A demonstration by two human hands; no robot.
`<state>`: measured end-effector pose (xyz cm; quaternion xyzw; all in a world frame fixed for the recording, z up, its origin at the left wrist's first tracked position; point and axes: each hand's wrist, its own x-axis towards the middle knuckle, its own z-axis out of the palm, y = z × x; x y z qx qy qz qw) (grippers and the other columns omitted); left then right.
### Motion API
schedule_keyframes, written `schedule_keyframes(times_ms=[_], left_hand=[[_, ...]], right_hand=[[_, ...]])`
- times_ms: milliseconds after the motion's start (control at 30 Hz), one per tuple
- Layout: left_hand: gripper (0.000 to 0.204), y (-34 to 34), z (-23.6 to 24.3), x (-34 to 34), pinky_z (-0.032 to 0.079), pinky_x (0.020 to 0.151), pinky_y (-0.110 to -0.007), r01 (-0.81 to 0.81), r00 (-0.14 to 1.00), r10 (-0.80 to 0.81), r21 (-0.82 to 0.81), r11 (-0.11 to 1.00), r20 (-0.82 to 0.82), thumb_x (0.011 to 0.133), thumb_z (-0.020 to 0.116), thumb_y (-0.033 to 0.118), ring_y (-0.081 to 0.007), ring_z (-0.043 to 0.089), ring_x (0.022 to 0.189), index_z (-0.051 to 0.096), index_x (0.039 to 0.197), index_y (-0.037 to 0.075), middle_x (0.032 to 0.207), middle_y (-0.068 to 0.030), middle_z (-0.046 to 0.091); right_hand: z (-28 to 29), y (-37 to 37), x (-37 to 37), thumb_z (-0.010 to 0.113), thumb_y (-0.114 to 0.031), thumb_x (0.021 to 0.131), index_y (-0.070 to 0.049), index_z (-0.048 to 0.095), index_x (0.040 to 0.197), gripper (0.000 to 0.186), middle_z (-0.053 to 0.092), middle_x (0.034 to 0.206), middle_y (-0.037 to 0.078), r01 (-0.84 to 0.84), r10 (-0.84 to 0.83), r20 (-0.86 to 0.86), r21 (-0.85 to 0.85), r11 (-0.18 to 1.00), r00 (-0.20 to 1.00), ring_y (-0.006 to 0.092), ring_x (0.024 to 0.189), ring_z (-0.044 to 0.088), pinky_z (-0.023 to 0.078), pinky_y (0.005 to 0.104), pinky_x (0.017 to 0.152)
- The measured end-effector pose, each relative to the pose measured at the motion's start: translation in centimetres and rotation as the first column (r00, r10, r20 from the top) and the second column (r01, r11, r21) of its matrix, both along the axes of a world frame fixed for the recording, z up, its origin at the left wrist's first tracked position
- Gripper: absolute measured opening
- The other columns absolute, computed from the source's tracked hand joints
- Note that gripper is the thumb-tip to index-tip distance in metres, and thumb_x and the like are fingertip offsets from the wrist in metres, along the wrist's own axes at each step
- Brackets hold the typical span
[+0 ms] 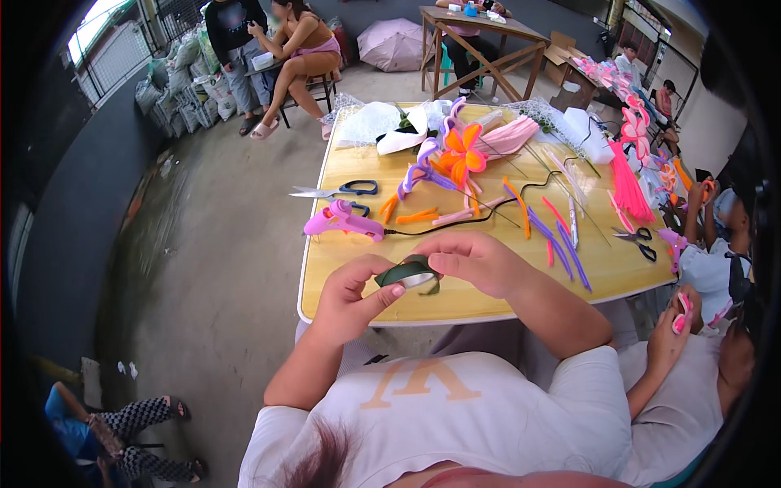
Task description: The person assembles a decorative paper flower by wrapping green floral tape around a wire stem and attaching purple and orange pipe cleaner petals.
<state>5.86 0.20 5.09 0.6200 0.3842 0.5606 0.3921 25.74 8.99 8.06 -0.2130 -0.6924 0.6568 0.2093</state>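
My left hand (pixel 356 299) and my right hand (pixel 473 262) hold a roll of dark green tape (pixel 408 273) between their fingertips, with a short loose piece hanging from it. A pink glue gun (pixel 342 221) with a black cord lies on the yellow table (pixel 634 268), beyond my left hand. Blue-handled scissors (pixel 351 189) lie behind the gun. Orange, pink and purple fuzzy stems (pixel 561 248) are scattered ahead of my right hand. An orange fuzzy flower (pixel 464 154) stands among wrapping and other pieces toward the back. More scissors (pixel 639 242) lie at the right.
Co-workers sit close on my right, one holding pink pieces (pixel 682 319). A seated person (pixel 134 443) is at lower left. Two people (pixel 297 61) are beyond the table, near piled sacks (pixel 195 85). A wooden table (pixel 480 28) and pink umbrella (pixel 390 45) are at the back.
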Motion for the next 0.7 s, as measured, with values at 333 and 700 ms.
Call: schedule_keyframes(times_ms=[333, 700], left_hand=[[0.017, -1.3, -0.8, -0.7, 0.039, 0.082, -0.032, -0.035, 0.998, 0.041, 0.129, 0.991, -0.044, 0.074, 0.065, -0.001, -0.0197, 0.053, 0.084, 0.058, 0.089, -0.002, 0.087, -0.0079, 0.059], [0.014, -0.7, -2.1, 0.5, 0.042, 0.07, -0.022, 0.06, 0.976, 0.02, -0.357, 0.932, 0.216, 0.081, 0.061, 0.006, -0.0063, 0.051, 0.078, 0.058, 0.093, -0.002, 0.085, 0.0001, 0.057]], right_hand=[[-3.8, -3.1, -1.1, 0.066, -0.019, 0.077, -0.003, 0.051, 0.115, 0.044, 0.055, 0.109, 0.008, 0.033, -0.027, -0.105, 0.059, 0.998, 0.994, 0.0125, 0.097, 0.051, 0.042, 0.0267, 0.081], [-4.7, -1.0, 3.9, 0.06, -0.009, 0.081, 0.0, 0.055, 0.108, 0.029, 0.059, 0.091, 0.003, 0.274, -0.279, -0.059, -0.071, 0.959, 0.959, 0.0084, 0.085, 0.055, 0.045, 0.0229, 0.075]])
